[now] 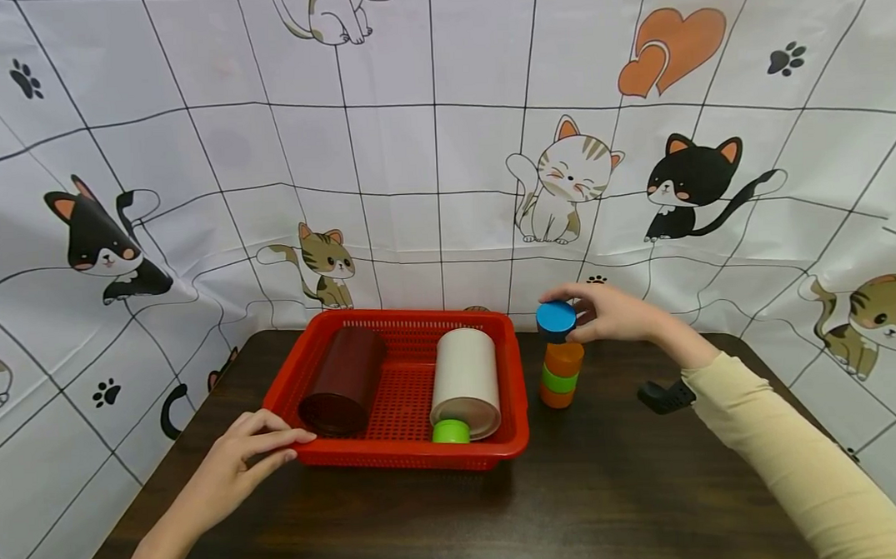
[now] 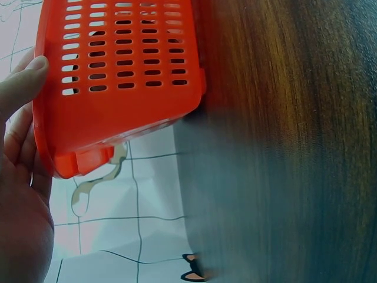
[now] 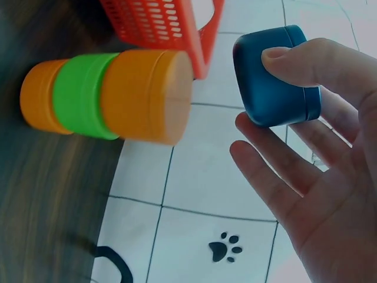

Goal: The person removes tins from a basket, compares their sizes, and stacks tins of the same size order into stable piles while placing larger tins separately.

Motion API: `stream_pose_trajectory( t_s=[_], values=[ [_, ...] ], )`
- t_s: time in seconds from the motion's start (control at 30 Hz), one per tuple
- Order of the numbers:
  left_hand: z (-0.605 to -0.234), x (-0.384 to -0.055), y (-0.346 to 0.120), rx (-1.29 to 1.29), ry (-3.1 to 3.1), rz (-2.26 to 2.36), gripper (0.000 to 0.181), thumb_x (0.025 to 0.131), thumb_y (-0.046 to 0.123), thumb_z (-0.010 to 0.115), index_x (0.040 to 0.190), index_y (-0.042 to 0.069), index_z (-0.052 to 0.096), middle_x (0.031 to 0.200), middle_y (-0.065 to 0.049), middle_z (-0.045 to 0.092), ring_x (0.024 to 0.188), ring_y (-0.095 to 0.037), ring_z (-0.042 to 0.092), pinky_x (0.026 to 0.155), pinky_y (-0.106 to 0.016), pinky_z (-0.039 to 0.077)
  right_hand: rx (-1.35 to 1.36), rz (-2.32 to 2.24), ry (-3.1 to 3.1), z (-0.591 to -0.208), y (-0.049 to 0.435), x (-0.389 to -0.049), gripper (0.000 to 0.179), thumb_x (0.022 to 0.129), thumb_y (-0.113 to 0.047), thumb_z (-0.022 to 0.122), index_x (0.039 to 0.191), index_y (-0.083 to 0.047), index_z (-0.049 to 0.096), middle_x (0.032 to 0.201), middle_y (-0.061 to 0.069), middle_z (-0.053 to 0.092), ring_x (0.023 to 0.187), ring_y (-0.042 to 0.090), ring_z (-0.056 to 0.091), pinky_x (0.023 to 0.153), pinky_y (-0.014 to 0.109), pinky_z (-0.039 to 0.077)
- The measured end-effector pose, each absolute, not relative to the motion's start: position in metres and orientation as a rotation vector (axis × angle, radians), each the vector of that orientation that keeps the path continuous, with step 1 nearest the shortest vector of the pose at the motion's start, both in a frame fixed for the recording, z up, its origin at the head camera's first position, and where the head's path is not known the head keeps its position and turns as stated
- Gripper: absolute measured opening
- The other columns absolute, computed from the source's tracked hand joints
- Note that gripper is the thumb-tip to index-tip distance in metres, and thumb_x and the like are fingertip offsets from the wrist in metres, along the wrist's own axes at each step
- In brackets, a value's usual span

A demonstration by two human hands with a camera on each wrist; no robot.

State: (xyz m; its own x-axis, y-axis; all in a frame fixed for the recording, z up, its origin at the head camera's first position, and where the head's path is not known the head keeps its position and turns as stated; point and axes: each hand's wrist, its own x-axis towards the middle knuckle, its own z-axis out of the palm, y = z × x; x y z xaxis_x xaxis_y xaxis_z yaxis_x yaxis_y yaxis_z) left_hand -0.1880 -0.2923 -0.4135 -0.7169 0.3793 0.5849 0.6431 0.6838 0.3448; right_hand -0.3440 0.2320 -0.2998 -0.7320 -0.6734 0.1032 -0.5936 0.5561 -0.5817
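My right hand (image 1: 616, 314) pinches a small blue round lidded jar (image 3: 253, 76) between thumb and fingers. The jar is held just above a stack on the dark table, with a gap between them in the right wrist view. From the bottom, the stack has a smaller orange jar (image 3: 38, 97), a green jar (image 3: 82, 97) and a larger orange jar (image 3: 132, 94). To the left, a red plastic basket (image 1: 403, 456) stands on the table. My left hand (image 1: 238, 468) grips its rim at the near left corner, thumb outside and fingers over the edge.
Inside the basket lie a dark brown cylinder (image 1: 347, 371), a cream cylinder (image 1: 463, 370) and a small green-lidded item (image 1: 450, 432). A black strap-like object (image 1: 663, 398) shows beside my right forearm. A cat-print sheet (image 1: 435, 147) hangs behind the table (image 1: 577, 491).
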Motion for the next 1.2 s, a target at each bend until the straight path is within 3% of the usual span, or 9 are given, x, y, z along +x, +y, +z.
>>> stream_pose_trajectory(
  t_s=[0.17, 0.5, 1.2],
  values=[
    [-0.413, -0.189, -0.292, -0.792, -2.423, -0.755, 0.046, 0.075, 0.000, 0.080, 0.110, 0.030, 0.075, 0.097, 0.017, 0.057, 0.095, 0.003, 0.041, 0.073, -0.016, 0.035, -1.055, -0.904, 2.676, -0.306, 0.242, -0.347, 0.057, 0.084, -0.006, 0.074, 0.137, -0.011, 0.053, 0.137, 0.020, 0.056, 0.120, 0.042, 0.060, 0.094, 0.051, 0.053],
    [-0.413, -0.190, -0.292, -0.795, -2.416, -0.754, 0.046, 0.075, 0.000, 0.080, 0.110, 0.030, 0.075, 0.097, 0.017, 0.057, 0.095, 0.003, 0.041, 0.073, -0.016, 0.035, -0.950, -0.856, 2.709, -0.313, 0.249, -0.348, 0.058, 0.083, -0.011, 0.077, 0.136, -0.009, 0.054, 0.130, 0.012, 0.063, 0.115, 0.028, 0.059, 0.091, 0.045, 0.055],
    [-0.414, -0.188, -0.292, -0.786, -2.411, -0.767, 0.047, 0.074, -0.002, 0.080, 0.109, 0.028, 0.075, 0.097, 0.016, 0.058, 0.095, 0.004, 0.041, 0.073, -0.016, 0.036, -0.945, -0.867, 2.676, -0.320, 0.251, -0.346, 0.058, 0.085, -0.011, 0.075, 0.138, -0.012, 0.052, 0.134, 0.016, 0.059, 0.119, 0.034, 0.059, 0.093, 0.046, 0.055]
  ],
)
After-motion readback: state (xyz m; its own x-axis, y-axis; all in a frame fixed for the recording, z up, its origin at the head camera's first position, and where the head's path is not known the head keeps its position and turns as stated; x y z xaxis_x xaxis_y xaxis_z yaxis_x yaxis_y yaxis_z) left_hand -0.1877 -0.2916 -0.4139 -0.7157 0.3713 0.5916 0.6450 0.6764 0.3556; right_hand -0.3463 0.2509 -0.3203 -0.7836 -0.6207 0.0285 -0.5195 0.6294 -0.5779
